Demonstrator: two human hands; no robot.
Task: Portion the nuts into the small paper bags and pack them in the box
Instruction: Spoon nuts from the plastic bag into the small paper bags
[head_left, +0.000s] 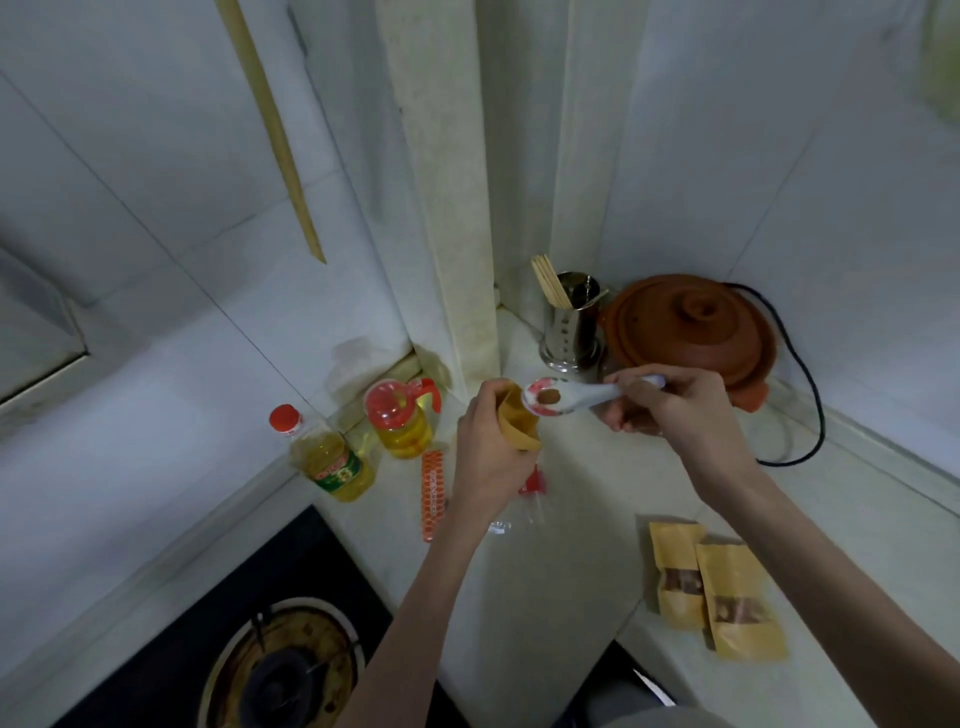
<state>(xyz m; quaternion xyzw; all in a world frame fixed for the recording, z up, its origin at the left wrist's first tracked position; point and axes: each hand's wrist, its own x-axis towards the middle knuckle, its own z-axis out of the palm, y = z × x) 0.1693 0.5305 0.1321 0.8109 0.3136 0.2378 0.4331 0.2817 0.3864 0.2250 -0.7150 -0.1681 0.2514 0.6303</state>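
Nuts: one brown nut (548, 397) sits in the white spoon (566, 397) your right hand (670, 402) pinches by the handle, bowl at the mouth of the paper bag (517, 421) your left hand (485, 452) grips above the surface (571, 519). Two filled bags (719, 587) lie near your right forearm.

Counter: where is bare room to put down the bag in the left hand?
Bare counter lies between the two forearms, bordered by the filled bags and the stove. Another patch lies between the right hand and those bags. It is crowded by the oil bottles and around the clay pot.
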